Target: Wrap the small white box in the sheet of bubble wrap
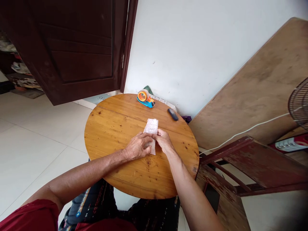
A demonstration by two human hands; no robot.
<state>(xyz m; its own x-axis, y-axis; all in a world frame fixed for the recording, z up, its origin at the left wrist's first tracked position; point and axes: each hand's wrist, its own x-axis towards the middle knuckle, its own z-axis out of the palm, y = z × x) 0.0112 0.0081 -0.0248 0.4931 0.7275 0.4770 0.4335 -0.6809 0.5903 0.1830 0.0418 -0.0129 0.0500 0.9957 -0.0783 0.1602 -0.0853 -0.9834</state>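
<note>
The item is a small, flat packet [152,124], whitish with a faint pink cast, its surface mottled and slightly shiny like bubble wrap. It is narrow and longer than it is wide, its long sides running from the far edge of the bench [115,128] toward the near edge. It is located about the middle of the round wooden bench top, between the two hands; part of its lower half is covered by fingers.

Left hand [139,145]: its grip is bent over the packet's left side and lower face, fingers touching; whether it pinches cannot be told. Right hand [165,141]: thumb and forefinger pinch the packet's right side.

At the far edge of the bench stands a tape dispenser [149,104], blue and orange, with a roll fitted. Nearer the far right edge lies a dark, elongated object [172,114], partly blurred out. Both are apart from the packet; the bench surface around it is unobstructed. The bench top is knotted and marked.

Beyond the far edge is a white wall [192,48]; off the left side of that edge, a dark red door [84,54]. Off the right edge, a worn wooden chair [264,163].
</note>
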